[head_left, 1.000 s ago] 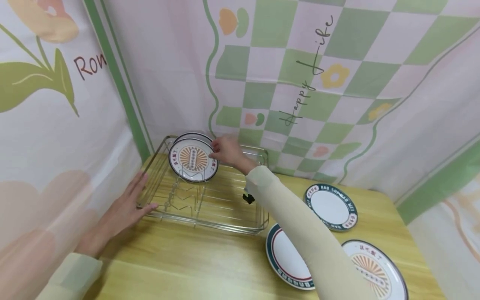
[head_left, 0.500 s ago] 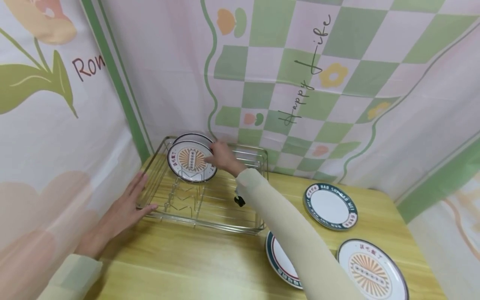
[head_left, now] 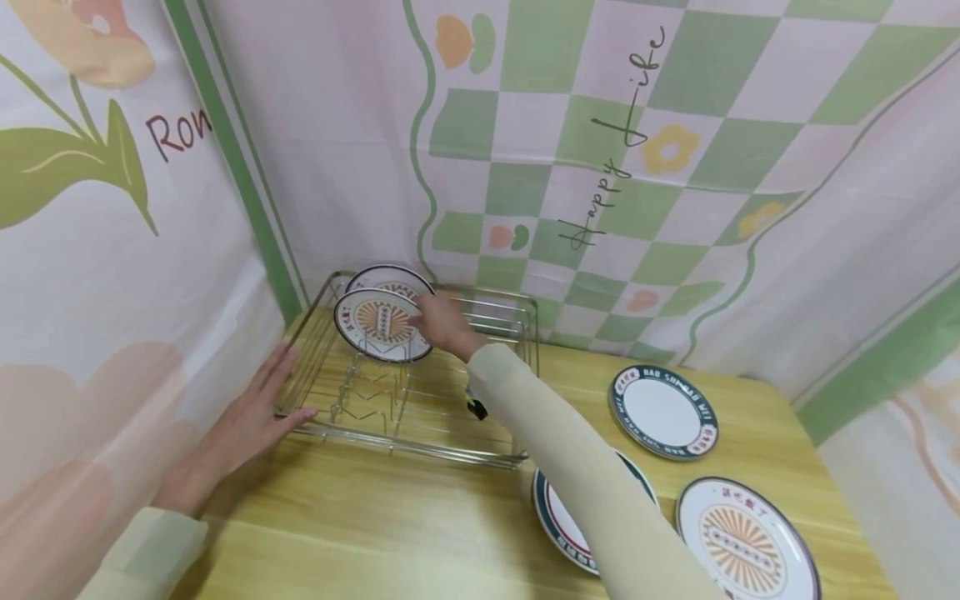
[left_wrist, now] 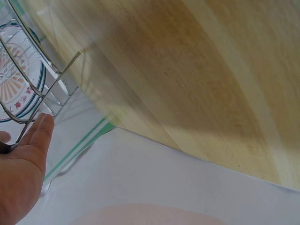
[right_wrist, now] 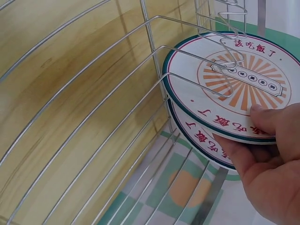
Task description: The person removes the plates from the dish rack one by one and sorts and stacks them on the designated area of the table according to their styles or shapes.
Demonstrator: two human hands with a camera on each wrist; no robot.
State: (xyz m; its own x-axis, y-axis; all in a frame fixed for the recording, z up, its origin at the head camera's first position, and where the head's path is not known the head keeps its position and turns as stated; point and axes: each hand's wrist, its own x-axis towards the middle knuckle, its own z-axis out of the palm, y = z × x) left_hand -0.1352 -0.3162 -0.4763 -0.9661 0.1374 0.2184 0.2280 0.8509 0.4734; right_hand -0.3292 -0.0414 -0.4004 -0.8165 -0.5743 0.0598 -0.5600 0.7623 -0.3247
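Note:
In the head view my right hand (head_left: 442, 323) grips the right edge of a white plate with an orange sunburst (head_left: 382, 323), standing in a wire dish rack (head_left: 450, 454). The right wrist view shows the thumb (right_wrist: 265, 119) on the plate's printed face and the fingers behind it. A second, matching plate (head_left: 390, 277) stands behind, partly covered by the front one. At the rack's left front corner rests my left hand (head_left: 258, 408), its fingers extended along the side and the thumb along the front. In the left wrist view those fingers (left_wrist: 42, 131) lie against the corner wires.
On the wooden table (head_left: 360, 533), right of the rack, are a green-rimmed plate (head_left: 660, 412), a sunburst plate (head_left: 742, 537) and a red-lined plate (head_left: 558, 521) partly under the right sleeve. A patterned curtain (head_left: 570, 192) hangs close behind the rack.
The front plate's top edge has tipped forward and down, widening the gap to the plate behind. My right hand has shifted slightly left and down with it. The left hand stays put.

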